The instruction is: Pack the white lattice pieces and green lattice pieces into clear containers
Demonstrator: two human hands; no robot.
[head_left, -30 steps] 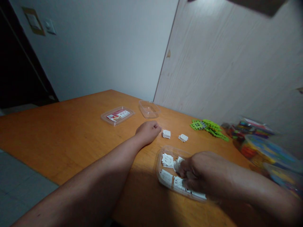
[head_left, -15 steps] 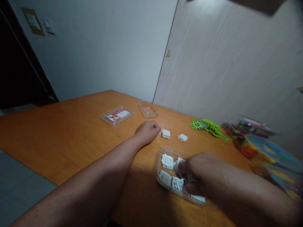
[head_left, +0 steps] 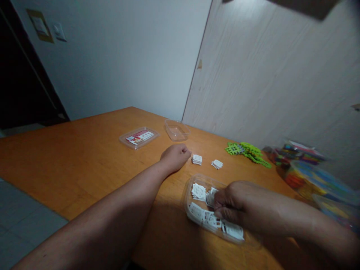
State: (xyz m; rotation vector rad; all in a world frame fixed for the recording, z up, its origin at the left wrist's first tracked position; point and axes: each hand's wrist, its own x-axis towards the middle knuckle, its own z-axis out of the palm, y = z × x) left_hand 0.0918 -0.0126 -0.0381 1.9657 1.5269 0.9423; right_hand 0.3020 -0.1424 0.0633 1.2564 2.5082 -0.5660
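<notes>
Head view: the right hand (head_left: 232,202) reaches over a clear tray (head_left: 206,180) and covers its far right corner. The thumb and forefinger close toward each other above the white cards (head_left: 198,191); the other fingers are hidden, and whether a card is grasped cannot be told. The cards lie inside the tray in far and near rows. The far row is partly obscured by the hand, and the print is too small to read.

The left hand (head_left: 176,155) rests on the tabletop (head_left: 107,161), its fingers curled into a loose fist; its underside is out of sight. Just beside it is a small card stack (head_left: 197,159), with a lower stack (head_left: 217,164) farther right.

Toward the tabletop's far corner lie a labelled lid (head_left: 140,138) and, by the wall-side edge, a clear container (head_left: 177,131). Green interlocking pieces (head_left: 249,150) lie farther right along that edge. The tubs (head_left: 317,178) at the right are blurred, one partly hidden by the right forearm; their contents cannot be identified. Both forearms are cut off by the frame.
</notes>
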